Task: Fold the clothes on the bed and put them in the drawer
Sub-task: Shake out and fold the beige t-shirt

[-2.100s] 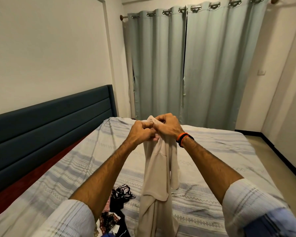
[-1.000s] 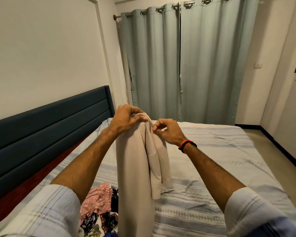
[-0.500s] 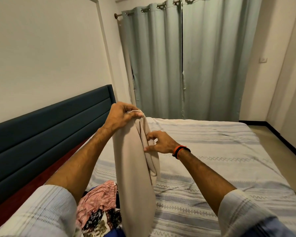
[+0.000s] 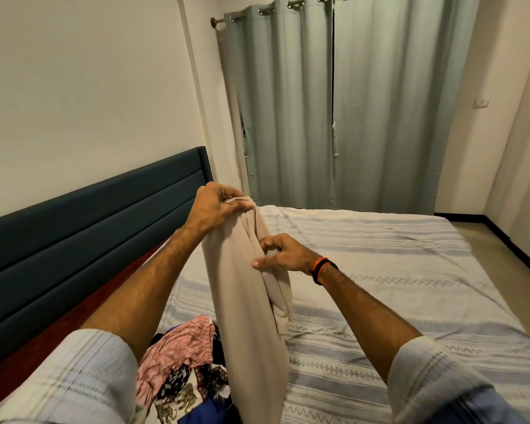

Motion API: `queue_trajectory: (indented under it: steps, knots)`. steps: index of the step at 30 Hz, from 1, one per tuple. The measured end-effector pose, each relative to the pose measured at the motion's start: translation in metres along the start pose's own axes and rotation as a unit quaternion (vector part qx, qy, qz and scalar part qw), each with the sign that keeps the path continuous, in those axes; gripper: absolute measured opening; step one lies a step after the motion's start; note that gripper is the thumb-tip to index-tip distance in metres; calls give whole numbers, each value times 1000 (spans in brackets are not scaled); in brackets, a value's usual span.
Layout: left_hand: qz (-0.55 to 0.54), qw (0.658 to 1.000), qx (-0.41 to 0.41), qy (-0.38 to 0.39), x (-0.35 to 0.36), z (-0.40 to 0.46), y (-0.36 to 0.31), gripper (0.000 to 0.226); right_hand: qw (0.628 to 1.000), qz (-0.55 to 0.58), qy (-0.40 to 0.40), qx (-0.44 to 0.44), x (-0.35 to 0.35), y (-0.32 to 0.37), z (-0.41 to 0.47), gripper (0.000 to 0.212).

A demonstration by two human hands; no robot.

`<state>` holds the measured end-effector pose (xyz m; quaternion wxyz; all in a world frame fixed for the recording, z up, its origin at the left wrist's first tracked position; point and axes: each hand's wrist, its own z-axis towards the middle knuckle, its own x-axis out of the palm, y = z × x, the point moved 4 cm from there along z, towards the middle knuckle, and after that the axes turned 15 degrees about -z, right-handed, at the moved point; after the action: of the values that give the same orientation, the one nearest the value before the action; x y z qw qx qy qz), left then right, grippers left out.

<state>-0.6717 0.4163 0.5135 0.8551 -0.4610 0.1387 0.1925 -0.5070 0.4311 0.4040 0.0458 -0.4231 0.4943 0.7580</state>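
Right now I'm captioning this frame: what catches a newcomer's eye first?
A long beige garment hangs mid-frame, its top gripped by the left hand and pinched lower by the right hand. Below left, a heap of patterned clothes lies on the striped bed.

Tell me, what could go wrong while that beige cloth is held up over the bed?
The left hand alone pinches the top edge of the hanging beige fabric garment; the right hand only pinches its side, so it could slip or fold crooked. Its lower end hangs beside the pile of pink and patterned clothes and might snag or drag them.
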Motion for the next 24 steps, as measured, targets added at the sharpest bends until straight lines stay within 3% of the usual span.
queue_trajectory:
  steps: [3, 9, 12, 14, 18, 19, 24]
  knots:
    - [2, 1000, -7, 3, 1, -3, -1, 16, 1000, -11, 8, 20, 2, -4, 1, 30]
    - [30, 999, -28, 31, -8, -5, 7, 19, 995, -1, -71, 68, -14, -19, -2, 30]
    - [26, 999, -35, 31, -11, -7, 13, 21, 994, -12, -64, 84, -19, -22, -8, 27]
    - [17, 999, -34, 22, -11, -8, 13, 21, 996, -8, -65, 66, -17, -23, -9, 28]
    - [9, 1000, -16, 15, -9, -7, 10, 22, 970, -86, -223, -41, -22, -17, -12, 25]
    - [6, 1000, -15, 12, -9, -6, 9, 22, 967, -85, -233, -57, -23, -15, -13, 26]
    - [1, 1000, -14, 3, -12, -5, 6, 23, 991, 106, -76, -5, -10, -18, -11, 28]
